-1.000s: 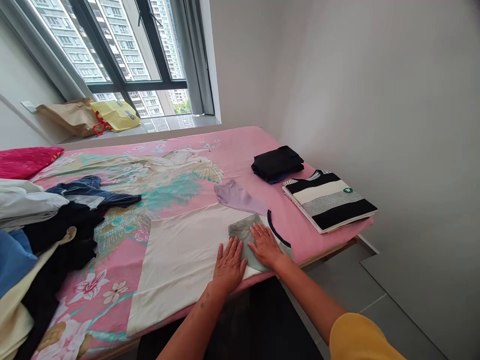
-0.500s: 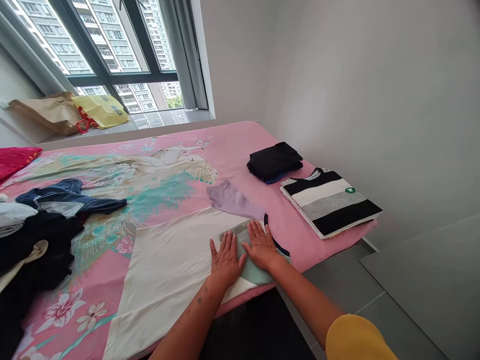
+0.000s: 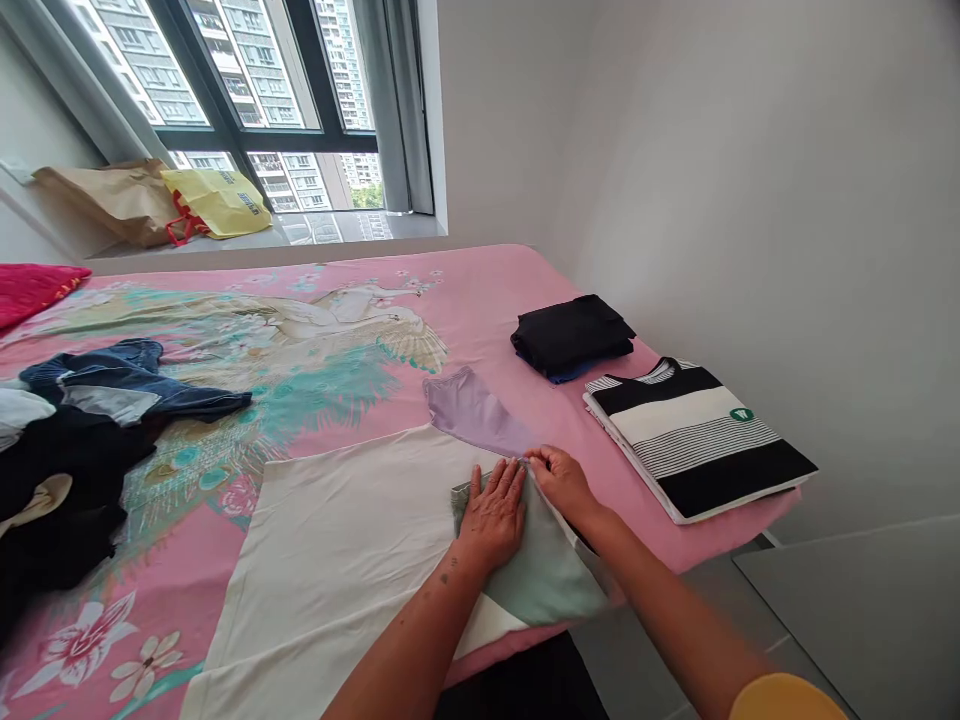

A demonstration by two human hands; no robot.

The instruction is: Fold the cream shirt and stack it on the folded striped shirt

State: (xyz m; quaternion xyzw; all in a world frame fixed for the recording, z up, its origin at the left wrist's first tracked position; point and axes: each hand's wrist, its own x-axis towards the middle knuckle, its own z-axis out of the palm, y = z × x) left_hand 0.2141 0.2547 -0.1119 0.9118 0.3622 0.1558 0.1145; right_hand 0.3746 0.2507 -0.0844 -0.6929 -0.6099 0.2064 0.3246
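A cream shirt [image 3: 352, 540] lies spread flat on the pink bed [image 3: 480, 290], with a lilac sleeve [image 3: 472, 410] sticking out at its far side and a pale green sleeve [image 3: 547, 575] folded across it at the near right. My left hand [image 3: 493, 512] lies flat, fingers stretched, on the green sleeve. Just to its right, my right hand [image 3: 559, 478] is closed in a pinch on the shirt's edge near the collar, where the sleeve meets the lilac part.
A folded black garment [image 3: 571, 335] and a folded black-and-white striped top [image 3: 701, 435] sit on the bed's right side by the wall. A heap of dark, blue and white clothes [image 3: 82, 440] covers the left. Paper bags [image 3: 157, 200] stand on the windowsill.
Both hands were lying flat side by side on the green sleeve. Now my right hand has slid further away and closed on the shirt's edge; the left stays flat.
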